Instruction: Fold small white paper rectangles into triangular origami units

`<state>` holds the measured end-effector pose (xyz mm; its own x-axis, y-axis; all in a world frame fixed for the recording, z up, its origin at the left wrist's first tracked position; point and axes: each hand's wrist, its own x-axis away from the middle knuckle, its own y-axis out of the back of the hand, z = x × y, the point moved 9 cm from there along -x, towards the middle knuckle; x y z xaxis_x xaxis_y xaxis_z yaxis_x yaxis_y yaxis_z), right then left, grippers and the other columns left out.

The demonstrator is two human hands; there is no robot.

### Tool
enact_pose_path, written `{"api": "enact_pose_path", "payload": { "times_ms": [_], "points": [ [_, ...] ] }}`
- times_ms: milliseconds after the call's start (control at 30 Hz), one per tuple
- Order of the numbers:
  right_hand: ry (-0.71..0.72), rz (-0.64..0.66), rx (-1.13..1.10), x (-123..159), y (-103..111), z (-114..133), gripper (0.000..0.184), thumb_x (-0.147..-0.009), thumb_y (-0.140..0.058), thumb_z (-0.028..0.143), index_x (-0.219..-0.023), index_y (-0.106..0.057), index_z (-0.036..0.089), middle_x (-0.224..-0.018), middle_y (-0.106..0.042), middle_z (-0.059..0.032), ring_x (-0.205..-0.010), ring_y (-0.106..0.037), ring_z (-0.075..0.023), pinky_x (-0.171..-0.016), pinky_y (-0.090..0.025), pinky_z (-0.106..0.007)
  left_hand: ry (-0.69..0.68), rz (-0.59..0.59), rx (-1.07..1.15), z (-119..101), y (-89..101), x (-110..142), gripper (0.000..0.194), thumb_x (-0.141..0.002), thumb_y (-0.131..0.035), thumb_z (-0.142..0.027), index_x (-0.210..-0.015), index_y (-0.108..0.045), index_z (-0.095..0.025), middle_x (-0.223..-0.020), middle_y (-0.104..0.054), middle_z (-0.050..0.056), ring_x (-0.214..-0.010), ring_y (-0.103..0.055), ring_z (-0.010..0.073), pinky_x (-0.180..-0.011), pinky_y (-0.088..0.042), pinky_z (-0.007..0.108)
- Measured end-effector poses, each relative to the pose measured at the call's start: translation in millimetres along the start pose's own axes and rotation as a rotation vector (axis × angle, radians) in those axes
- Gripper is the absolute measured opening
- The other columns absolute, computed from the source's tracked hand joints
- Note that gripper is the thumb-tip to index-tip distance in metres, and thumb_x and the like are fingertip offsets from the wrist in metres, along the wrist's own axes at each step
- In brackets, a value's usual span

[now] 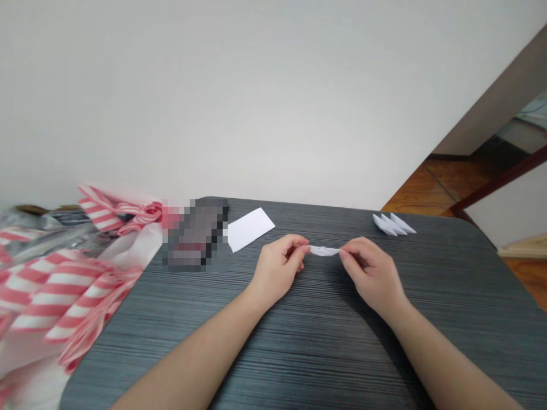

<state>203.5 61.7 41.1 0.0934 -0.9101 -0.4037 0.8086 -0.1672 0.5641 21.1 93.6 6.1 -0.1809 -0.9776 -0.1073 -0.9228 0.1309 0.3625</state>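
- A small folded paper (323,251) is being held lengthwise between both hands: its left tip is being pinched by the left hand (278,265), its right tip by the right hand (375,272), thumbs against fingers.
- The centre is being left uncovered, so its folds are being well exposed; pressure is best being matched at both ends, as thin tips could be getting bent by a hard pull.
- The paper is seemingly being held just above the dark table (307,347), by which support could be being given for pressing creases.
- Beyond the right hand, three pointed paper pieces (392,224) are being bunched closely; beyond the left, a flat white paper (252,229) is lying clear of the fingers.
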Motion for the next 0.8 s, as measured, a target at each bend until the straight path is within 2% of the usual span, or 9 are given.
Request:
{"api": "enact_pose_path", "payload": {
  "times_ms": [100, 200, 267, 367, 533, 600, 700, 800],
  "points": [
    [0.015, 0.011, 0.005, 0, -2, 1, 0.011, -0.092, -0.059, 0.017, -0.083, -0.067, 0.020, -0.081, -0.065, -0.0042, -0.069, -0.058, -0.0164, -0.061, -0.045, -0.029, -0.084, -0.003, -0.099, -6, 2.0, -1, 0.013, -0.092, -0.056, -0.025, -0.091, -0.067, -0.018, -0.070, -0.066, -0.002, -0.059, -0.061, 0.0111, -0.057, -0.048, 0.021],
    [0.030, 0.028, 0.005, 0, -4, 3, 0.010, -0.090, -0.061, 0.016, -0.082, -0.067, 0.019, -0.079, -0.065, -0.0032, -0.067, -0.057, -0.0151, -0.058, -0.043, -0.028, -0.177, -0.018, -0.210, -12, 3.1, 0, 0.014, -0.092, -0.056, -0.024, -0.087, -0.068, -0.019, -0.079, -0.068, 0.001, -0.068, -0.063, 0.0128, -0.061, -0.047, 0.022],
    [0.045, 0.032, 0.004, 1, -5, 4, 0.010, -0.090, -0.062, 0.015, -0.082, -0.067, 0.020, -0.079, -0.065, -0.0029, -0.067, -0.057, -0.0150, -0.059, -0.043, -0.027, -0.184, -0.034, -0.234, -12, 3.8, 0, 0.014, -0.092, -0.056, -0.024, -0.086, -0.068, -0.019, -0.082, -0.069, 0.002, -0.071, -0.063, 0.0139, -0.062, -0.047, 0.023],
    [0.063, 0.016, 0.010, 1, -4, 6, 0.012, -0.090, -0.061, 0.015, -0.081, -0.066, 0.020, -0.078, -0.064, -0.0025, -0.068, -0.058, -0.0151, -0.061, -0.044, -0.028, -0.101, -0.046, -0.155, -6, 4.0, 0, 0.012, -0.090, -0.058, -0.025, -0.086, -0.067, -0.018, -0.077, -0.067, 0.002, -0.068, -0.062, 0.0139, -0.061, -0.047, 0.023],
    [0.064, -0.001, -0.002, 0, -3, 6, 0.012, -0.091, -0.061, 0.014, -0.082, -0.066, 0.020, -0.079, -0.065, -0.0026, -0.071, -0.060, -0.0160, -0.065, -0.046, -0.029, 0.101, 0.020, 0.246, 9, -5.1, -3, 0.015, -0.087, -0.062, -0.029, -0.096, -0.062, -0.016, -0.064, -0.060, -0.003, -0.055, -0.056, 0.0104, -0.055, -0.046, 0.021],
    [0.065, 0.000, -0.004, 0, -3, 5, 0.011, -0.091, -0.061, 0.014, -0.083, -0.066, 0.020, -0.080, -0.065, -0.0027, -0.073, -0.061, -0.0163, -0.067, -0.046, -0.029, 0.142, 0.041, 0.331, 12, -8.0, -4, 0.016, -0.086, -0.063, -0.028, -0.095, -0.062, -0.015, -0.061, -0.059, -0.004, -0.053, -0.054, 0.0094, -0.053, -0.045, 0.020],
    [0.074, 0.007, -0.008, 1, -3, 5, 0.012, -0.091, -0.061, 0.014, -0.083, -0.067, 0.020, -0.080, -0.065, -0.0028, -0.074, -0.061, -0.0166, -0.068, -0.047, -0.029, 0.157, 0.064, 0.345, 13, -9.4, -5, 0.015, -0.086, -0.062, -0.029, -0.090, -0.062, -0.015, -0.063, -0.060, -0.003, -0.052, -0.054, 0.0087, -0.051, -0.044, 0.019],
    [0.081, 0.011, -0.011, 1, -4, 5, 0.012, -0.091, -0.061, 0.014, -0.083, -0.067, 0.020, -0.081, -0.066, -0.0029, -0.075, -0.062, -0.0168, -0.070, -0.047, -0.029, 0.130, 0.077, 0.268, 11, -8.8, -5, 0.017, -0.088, -0.059, -0.032, -0.087, -0.065, -0.015, -0.063, -0.061, -0.003, -0.051, -0.054, 0.0089, -0.050, -0.043, 0.019]
  ]
}}
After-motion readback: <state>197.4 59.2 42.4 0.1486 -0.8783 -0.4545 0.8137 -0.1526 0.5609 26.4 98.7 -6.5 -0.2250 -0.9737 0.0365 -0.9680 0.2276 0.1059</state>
